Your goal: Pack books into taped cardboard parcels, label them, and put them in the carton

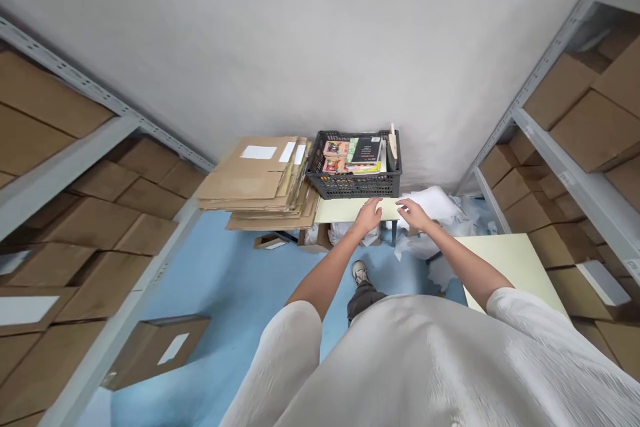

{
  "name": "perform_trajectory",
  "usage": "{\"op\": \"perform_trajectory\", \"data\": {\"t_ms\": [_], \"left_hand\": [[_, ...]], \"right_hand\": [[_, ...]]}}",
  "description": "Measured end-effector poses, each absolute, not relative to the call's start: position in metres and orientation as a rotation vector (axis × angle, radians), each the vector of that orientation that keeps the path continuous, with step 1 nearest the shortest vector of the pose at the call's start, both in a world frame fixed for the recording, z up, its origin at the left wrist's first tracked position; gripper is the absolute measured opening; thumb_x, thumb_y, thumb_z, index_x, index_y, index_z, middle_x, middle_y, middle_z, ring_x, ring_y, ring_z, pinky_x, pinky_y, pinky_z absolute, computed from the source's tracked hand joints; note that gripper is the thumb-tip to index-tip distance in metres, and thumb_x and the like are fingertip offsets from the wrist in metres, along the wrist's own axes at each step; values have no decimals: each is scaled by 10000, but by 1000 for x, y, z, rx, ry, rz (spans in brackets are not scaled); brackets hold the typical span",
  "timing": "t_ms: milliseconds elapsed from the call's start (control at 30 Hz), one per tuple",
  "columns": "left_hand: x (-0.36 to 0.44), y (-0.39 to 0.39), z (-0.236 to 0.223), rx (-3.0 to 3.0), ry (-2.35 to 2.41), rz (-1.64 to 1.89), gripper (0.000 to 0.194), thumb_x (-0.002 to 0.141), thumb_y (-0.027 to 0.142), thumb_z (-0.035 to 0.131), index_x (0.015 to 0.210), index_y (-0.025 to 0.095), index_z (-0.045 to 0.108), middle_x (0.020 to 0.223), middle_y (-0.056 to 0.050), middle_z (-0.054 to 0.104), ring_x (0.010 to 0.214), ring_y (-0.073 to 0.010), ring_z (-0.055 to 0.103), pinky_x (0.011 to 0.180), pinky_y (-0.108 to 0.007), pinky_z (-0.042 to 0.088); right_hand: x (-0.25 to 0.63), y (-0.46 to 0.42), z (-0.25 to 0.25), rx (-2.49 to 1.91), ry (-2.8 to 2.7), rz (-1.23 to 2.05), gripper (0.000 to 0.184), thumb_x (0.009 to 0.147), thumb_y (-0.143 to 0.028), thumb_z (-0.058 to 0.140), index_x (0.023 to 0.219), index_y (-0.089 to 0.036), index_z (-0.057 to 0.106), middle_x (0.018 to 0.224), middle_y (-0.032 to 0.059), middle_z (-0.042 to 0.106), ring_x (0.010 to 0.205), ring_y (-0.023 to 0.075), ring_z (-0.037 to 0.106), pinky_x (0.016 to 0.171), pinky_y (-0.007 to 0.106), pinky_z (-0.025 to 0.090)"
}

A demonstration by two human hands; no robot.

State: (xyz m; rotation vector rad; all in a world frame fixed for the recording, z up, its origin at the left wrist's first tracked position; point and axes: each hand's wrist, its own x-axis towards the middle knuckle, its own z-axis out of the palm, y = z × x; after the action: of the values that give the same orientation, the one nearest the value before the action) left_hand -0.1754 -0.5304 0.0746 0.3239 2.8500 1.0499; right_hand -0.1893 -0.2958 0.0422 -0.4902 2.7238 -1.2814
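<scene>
My left hand (369,215) is over the front edge of a narrow pale tabletop (336,210), its fingers a little curled and apart, with nothing in it. To its right, my right hand (413,214) hovers by the tabletop's right end, also open and holding nothing. Just beyond both hands stands a black plastic crate (356,185). Inside it lie a dark-covered book (367,151), pink packs with colourful pictures (335,165) and other books or papers. A light wooden-looking piece (393,144) sticks up at the crate's right side.
Flattened cardboard boxes (240,177) are stacked left of the crate. Shelves of cartons line both sides, left (85,227) and right (590,113). One carton (159,350) stands on the blue floor. White plastic wrapping (435,207) lies at right, near another pale table (515,267).
</scene>
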Motion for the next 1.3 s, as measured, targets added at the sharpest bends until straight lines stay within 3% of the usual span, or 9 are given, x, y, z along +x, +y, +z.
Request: {"op": "perform_trajectory", "data": {"t_ms": [200,400,600,733,967,1167,1300], "left_hand": [[-244,-602,64,399,2914,1103,477,1001,123,513,1455,165,651,1522,-136,663,1463,-253,589,1273,-415,448],[-313,-680,62,395,2977,996,477,1000,134,517,1444,217,671,1514,-124,681,1433,-292,617,1216,-463,490],[-378,-738,65,352,2994,837,474,1009,133,497,1447,213,661,1539,-137,672,1477,-286,574,1297,-497,368],[-414,-755,65,406,2972,735,489,1021,137,451,1466,232,629,1562,-135,651,1498,-269,545,1316,-517,315],[-469,-765,47,491,2974,387,549,975,137,505,1516,142,600,1609,-248,568,1569,-369,449,1337,-688,148],[-505,-770,29,541,2951,232,670,945,130,549,1615,123,528,1669,-271,505,1601,-403,409,1343,-690,105],[-511,-770,27,575,2940,213,660,955,137,563,1612,82,526,1620,-306,545,1542,-423,485,1330,-667,137]], "right_hand": [[-259,-367,42,-553,2768,-1313,285,1005,-197,638,1258,-216,767,1292,116,745,1008,205,749,1013,399,606],[-327,-447,50,-599,2812,-1279,292,1000,-216,639,1260,-225,773,1274,115,759,1036,236,745,1005,423,602],[-377,-508,58,-663,2893,-1122,317,1020,-225,575,1268,-211,771,1291,124,758,1238,272,683,1107,438,531],[-405,-535,62,-651,2958,-880,341,1011,-206,560,1282,-212,766,1315,116,756,1251,280,658,1123,439,495],[-433,-569,66,-538,2970,-526,374,1026,-217,564,1353,-214,747,1428,122,718,1327,318,590,1121,447,457],[-445,-576,62,-510,2968,-441,401,1040,-242,551,1395,-249,738,1511,123,664,1426,326,505,1190,474,374],[-450,-579,59,-496,2959,-438,444,1032,-235,532,1431,-254,726,1537,133,641,1443,340,476,1193,498,341]]}}
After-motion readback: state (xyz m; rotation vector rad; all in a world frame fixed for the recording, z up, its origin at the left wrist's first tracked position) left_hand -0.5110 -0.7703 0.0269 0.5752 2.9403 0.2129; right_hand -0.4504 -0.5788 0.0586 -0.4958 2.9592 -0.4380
